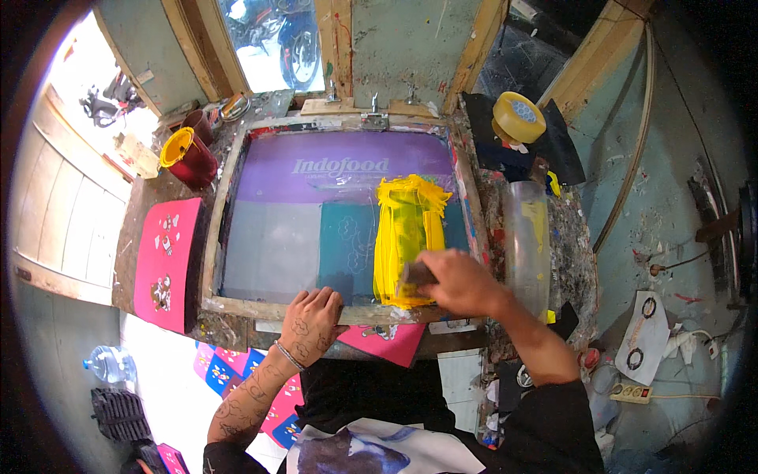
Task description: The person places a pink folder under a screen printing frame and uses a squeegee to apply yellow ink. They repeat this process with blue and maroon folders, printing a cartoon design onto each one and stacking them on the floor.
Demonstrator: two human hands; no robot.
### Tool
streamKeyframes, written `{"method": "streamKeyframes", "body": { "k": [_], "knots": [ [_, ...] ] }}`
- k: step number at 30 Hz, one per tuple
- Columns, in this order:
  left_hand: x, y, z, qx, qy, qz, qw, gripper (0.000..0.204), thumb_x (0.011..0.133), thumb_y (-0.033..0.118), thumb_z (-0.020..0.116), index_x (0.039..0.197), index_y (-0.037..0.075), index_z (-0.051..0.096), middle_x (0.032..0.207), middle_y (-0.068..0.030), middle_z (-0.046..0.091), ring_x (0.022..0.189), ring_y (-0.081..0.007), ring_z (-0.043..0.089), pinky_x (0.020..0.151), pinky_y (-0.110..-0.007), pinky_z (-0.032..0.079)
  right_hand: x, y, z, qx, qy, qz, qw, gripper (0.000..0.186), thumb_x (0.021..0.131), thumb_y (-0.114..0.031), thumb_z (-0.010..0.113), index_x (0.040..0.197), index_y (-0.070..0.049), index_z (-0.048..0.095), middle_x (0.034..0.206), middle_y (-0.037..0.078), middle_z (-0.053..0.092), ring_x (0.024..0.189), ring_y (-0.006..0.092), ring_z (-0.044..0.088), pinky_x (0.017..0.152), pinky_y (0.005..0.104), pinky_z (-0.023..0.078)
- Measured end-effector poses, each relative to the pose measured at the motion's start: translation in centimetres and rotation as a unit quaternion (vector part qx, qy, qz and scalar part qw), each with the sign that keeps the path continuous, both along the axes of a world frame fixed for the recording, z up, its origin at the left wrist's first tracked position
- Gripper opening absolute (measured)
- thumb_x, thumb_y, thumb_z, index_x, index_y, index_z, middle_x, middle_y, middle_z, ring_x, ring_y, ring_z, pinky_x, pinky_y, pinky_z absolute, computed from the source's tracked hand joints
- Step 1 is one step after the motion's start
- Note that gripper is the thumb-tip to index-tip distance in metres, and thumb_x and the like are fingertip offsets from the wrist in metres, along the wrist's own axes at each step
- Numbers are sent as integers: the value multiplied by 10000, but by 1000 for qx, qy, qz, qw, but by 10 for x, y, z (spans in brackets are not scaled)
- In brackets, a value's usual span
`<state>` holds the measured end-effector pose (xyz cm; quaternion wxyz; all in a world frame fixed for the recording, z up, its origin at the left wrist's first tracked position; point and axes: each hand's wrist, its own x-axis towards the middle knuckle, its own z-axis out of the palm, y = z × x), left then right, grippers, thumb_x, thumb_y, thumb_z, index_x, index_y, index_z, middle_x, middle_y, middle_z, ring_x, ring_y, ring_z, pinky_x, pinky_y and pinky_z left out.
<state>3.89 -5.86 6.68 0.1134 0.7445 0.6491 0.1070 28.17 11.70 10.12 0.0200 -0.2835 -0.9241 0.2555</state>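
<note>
A wood-framed printing screen [272, 253] lies on the worktable, its mesh showing purple, grey and teal areas. Thick yellow ink [388, 237] covers a tall patch at the right of the mesh, with a thinner streak down its middle. My right hand [460, 283] is closed round a dark squeegee [418, 274] at the near end of that patch. At the near edge of the screen, my left hand [314, 318] grips the frame, its fingers curled over the wood. A pink printed sheet [387, 341] sticks out from under the near edge.
On the left stand a dark red pot [193, 162] with a yellow rim and another pink sheet [167, 265]. Packing tape [519, 117] sits at the back right, above a clear, yellow-smeared strip [527, 245]. Metal clamps [374, 118] line the far edge.
</note>
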Motion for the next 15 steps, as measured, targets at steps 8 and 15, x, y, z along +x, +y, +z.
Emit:
{"method": "streamKeyframes", "body": {
  "k": [8,15],
  "knots": [
    [0,4,-17,4,-22,-19,1000,443,720,267,841,997,76,553,957,-87,577,945,-285,611,831,-399,464,-30,52,-47,247,68,-55,965,123,905,-74,535,968,-14,623,1011,186,683,1010,378,658,905,468,522],
    [-2,2,-40,42,-35,6,998,471,660,293,868,932,85,545,880,-80,570,880,-303,626,768,-411,483,-65,116,-19,104,14,-100,989,231,832,-57,668,1050,-16,603,1039,211,663,1038,441,604,905,523,492]
  ]
}}
